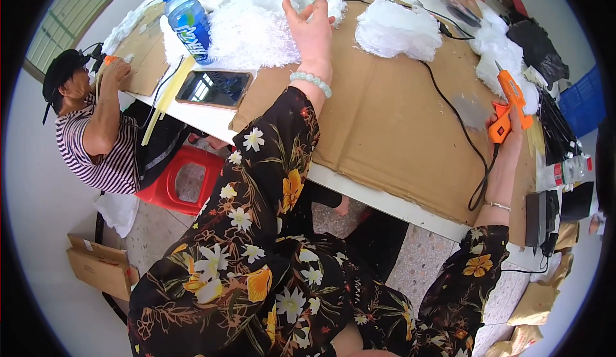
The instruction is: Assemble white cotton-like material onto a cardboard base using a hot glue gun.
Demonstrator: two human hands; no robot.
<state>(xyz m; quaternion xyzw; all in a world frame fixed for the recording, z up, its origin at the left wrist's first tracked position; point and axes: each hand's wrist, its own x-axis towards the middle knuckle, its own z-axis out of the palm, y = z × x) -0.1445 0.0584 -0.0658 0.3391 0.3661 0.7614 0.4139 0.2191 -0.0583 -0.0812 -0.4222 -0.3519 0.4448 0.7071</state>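
My left hand [310, 35], with a pale green bead bracelet on its wrist, reaches over the table with its fingers apart. It is beside a big heap of white fluffy, stringy material [253, 26], and a small white tuft [335, 10] lies just past its fingertips. At the right, my right hand [511, 137] grips an orange hot glue gun [511, 91], its nozzle pointing away from me. A black cord runs from the gun's handle across the cardboard sheet [391, 126]. Farther off on the cardboard lies a white fluffy bundle [396, 28].
A blue-capped bottle [187, 26] and a phone [214, 89] stand and lie at the left. A person in a striped top [96, 132] sits there on a red stool [187, 180]. Black sticks [557, 129] and a blue crate [582, 107] are at the right.
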